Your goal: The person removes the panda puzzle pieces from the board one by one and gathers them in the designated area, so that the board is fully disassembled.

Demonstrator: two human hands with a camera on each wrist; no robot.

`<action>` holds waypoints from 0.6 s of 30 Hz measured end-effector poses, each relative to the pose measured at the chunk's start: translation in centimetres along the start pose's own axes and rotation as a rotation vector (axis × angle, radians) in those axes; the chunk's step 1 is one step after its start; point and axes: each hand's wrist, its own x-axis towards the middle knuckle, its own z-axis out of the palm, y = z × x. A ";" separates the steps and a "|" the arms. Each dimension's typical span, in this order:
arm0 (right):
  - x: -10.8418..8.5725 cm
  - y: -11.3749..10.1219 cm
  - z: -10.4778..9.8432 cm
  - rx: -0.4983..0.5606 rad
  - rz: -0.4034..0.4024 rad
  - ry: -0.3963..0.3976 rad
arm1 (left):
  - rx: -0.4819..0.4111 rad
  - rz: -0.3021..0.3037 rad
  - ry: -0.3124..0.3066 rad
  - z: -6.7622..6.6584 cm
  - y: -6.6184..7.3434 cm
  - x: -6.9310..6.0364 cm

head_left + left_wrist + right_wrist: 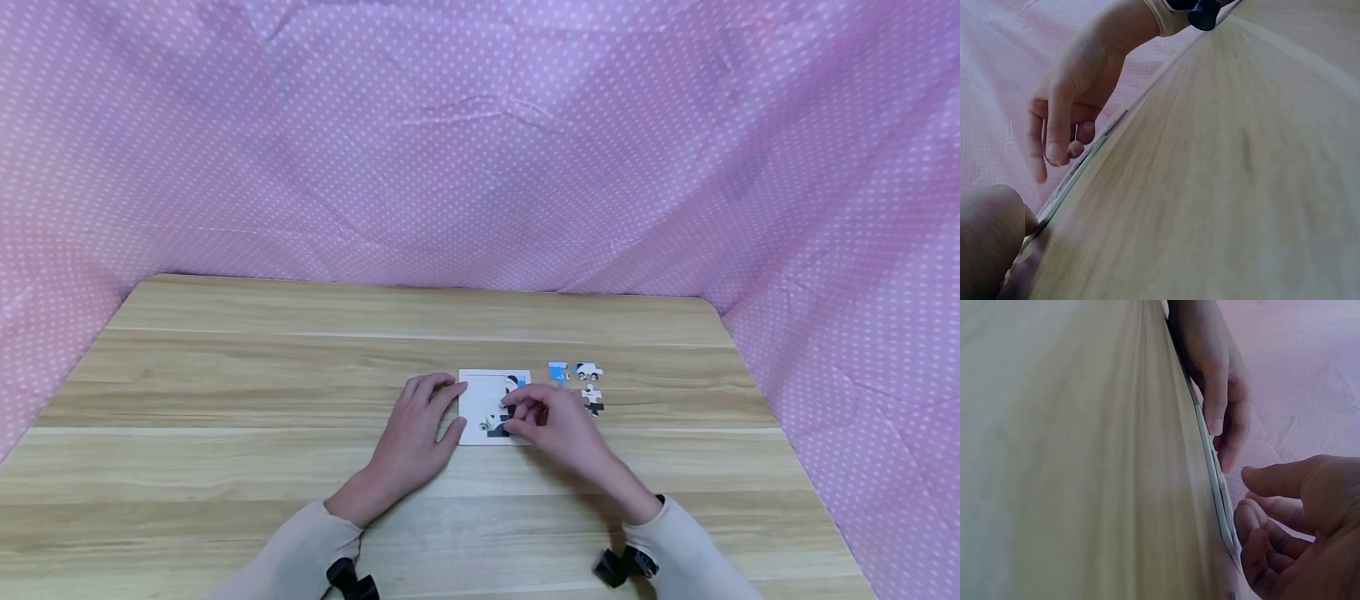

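A small white puzzle tray [480, 400] lies on the table, with panda puzzle pieces [495, 427] along its bottom and right side. My left hand [417, 427] touches the tray's left edge with thumb and forefinger spread apart. Above the tray's right part hovers my right hand [558, 425], partly hiding the pieces there. In the right wrist view, thumb and forefinger of the right hand [1310, 525] are apart with nothing between them, and the other fingers bend loosely. The left wrist view shows the tray [1079, 175] almost edge-on.
Right of the tray lie a blue loose piece [558, 372], a panda-face piece [588, 371] and a black-and-white piece [592, 400]. The wooden table [262, 375] is bordered at the back and sides by a pink dotted cloth [465, 167].
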 end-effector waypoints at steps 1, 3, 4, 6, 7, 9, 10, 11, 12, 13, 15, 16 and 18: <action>0.0 0.0 0.1 -0.003 0.000 -0.006 | 0.001 0.002 0.001 0.0 0.0 0.0; 0.1 0.1 0.2 -0.004 -0.002 -0.013 | 0.002 0.003 0.001 0.0 0.0 0.0; 0.1 0.1 0.2 -0.003 0.000 -0.014 | 0.003 0.002 0.000 0.0 0.1 0.0; 0.1 0.1 0.3 -0.004 0.001 -0.010 | 0.003 -0.001 -0.003 0.0 0.1 0.1; 0.1 0.1 0.3 -0.006 0.003 -0.007 | 0.004 -0.003 -0.004 0.0 0.1 0.1; 0.1 0.1 0.4 -0.003 0.008 -0.006 | 0.005 -0.008 -0.008 -0.1 0.2 0.1; 0.1 0.1 0.4 -0.005 0.011 -0.005 | 0.007 -0.008 -0.009 -0.1 0.1 0.1; 0.1 0.1 0.4 -0.009 0.012 -0.003 | 0.007 -0.009 -0.010 -0.1 0.1 0.1; 0.1 0.1 0.5 -0.013 0.014 -0.003 | 0.007 -0.010 -0.011 -0.1 0.1 0.0; 0.2 0.1 0.5 -0.021 0.014 0.000 | 0.007 -0.010 -0.012 -0.1 0.1 0.0; 0.2 0.1 0.6 -0.033 0.013 0.004 | 0.006 -0.012 -0.013 -0.1 0.1 0.0; 0.3 0.0 0.7 -0.041 0.015 0.006 | 0.005 -0.013 -0.014 -0.1 0.1 0.0; 0.4 0.0 0.8 -0.050 0.021 0.008 | 0.004 -0.016 -0.014 -0.1 0.2 0.0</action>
